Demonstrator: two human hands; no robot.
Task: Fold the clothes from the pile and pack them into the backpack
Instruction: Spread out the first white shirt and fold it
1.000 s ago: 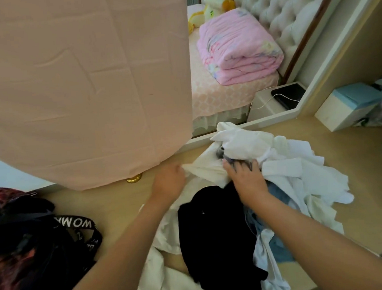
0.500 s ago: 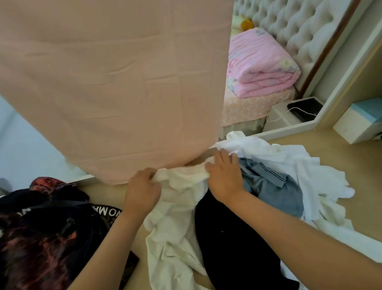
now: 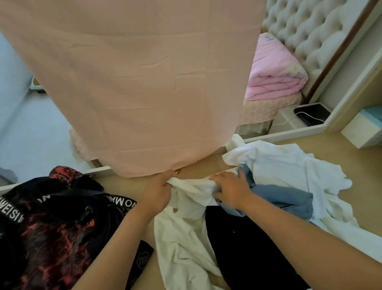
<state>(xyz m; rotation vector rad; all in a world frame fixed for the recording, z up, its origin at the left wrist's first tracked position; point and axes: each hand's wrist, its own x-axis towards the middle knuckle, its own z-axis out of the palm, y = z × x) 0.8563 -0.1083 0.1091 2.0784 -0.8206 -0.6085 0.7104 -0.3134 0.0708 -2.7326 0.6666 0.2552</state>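
A pile of clothes lies on the wooden floor: a cream-white garment (image 3: pixel 183 237), a black garment (image 3: pixel 251 250), a blue-grey shirt (image 3: pixel 283 197) and white clothes (image 3: pixel 285 162) to the right. My left hand (image 3: pixel 158 193) grips the upper edge of the cream-white garment. My right hand (image 3: pixel 230 188) grips the same edge a little to the right, next to the blue-grey shirt. The black and red backpack (image 3: pixel 39 237) lies on the floor at the left, with lettered straps.
A peach cloth (image 3: pixel 139 80) hangs right behind my hands. A bed with a folded pink quilt (image 3: pixel 273 69) and a tufted headboard stands at the back right. A white and blue box (image 3: pixel 371 126) sits on the floor at the right.
My hands have drawn the cream-white garment's edge left, away from the pile. My right hand moved from the pile's middle onto this edge. The view has turned left, showing more backpack.
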